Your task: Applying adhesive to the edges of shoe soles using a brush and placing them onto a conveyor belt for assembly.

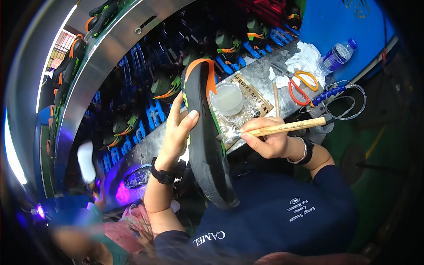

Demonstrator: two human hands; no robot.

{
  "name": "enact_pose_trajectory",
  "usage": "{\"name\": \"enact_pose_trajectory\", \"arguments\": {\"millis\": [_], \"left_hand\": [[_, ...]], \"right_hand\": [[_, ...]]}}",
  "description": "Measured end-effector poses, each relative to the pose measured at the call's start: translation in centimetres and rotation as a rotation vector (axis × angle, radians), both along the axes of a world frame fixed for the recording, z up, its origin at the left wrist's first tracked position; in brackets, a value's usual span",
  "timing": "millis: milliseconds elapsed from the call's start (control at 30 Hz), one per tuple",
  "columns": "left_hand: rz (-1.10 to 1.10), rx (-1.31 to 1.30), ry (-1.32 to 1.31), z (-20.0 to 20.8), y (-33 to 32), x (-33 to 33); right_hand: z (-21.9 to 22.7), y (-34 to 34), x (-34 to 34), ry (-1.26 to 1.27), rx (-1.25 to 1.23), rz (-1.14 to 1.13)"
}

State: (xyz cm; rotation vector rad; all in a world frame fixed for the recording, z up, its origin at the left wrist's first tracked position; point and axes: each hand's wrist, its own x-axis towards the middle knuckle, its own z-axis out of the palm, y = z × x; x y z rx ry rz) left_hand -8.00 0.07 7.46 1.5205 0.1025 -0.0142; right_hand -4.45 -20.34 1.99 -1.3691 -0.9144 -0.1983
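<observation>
A long black shoe sole (pixel 204 145) with an orange toe strip and green edging stands on end before me, tilted slightly. My left hand (pixel 174 132) grips its left edge, thumb across the face and fingers behind, partly hidden. Closed around a wooden-handled brush (pixel 287 126) is my right hand (pixel 270 140). The pale bristles are at the sole's right edge; whether they touch it I cannot tell. Just beyond the brush, a clear plastic tub (pixel 226 99) of cloudy whitish liquid sits on a stained, lettered board (pixel 252 92).
Scissors (pixel 297 92) with red-orange handles lie by crumpled white tissue (pixel 307 59) and a plastic bottle (pixel 339 55) at the back right. A blue jointed hose (pixel 327 96) lies nearby. Shoes (pixel 165 86) on blue racks line the far side; another person (pixel 95 232) works at lower left.
</observation>
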Motion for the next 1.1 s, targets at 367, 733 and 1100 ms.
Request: {"name": "enact_pose_trajectory", "arguments": {"millis": [367,733,1100], "left_hand": [[0.086,0.125,-0.053,3.2,0.8,0.7],[0.593,0.842,-0.949,16.3,6.4,5.2],[0.356,1.345,-0.073,17.8,5.9,20.1]], "right_hand": [[1.5,-3.2,-0.1,0.244,0.177,0.105],[-1.2,-7.2,0.5,0.481,0.341,-0.05],[-1.8,-7.9,2.5,0.517,0.42,-0.079]]}}
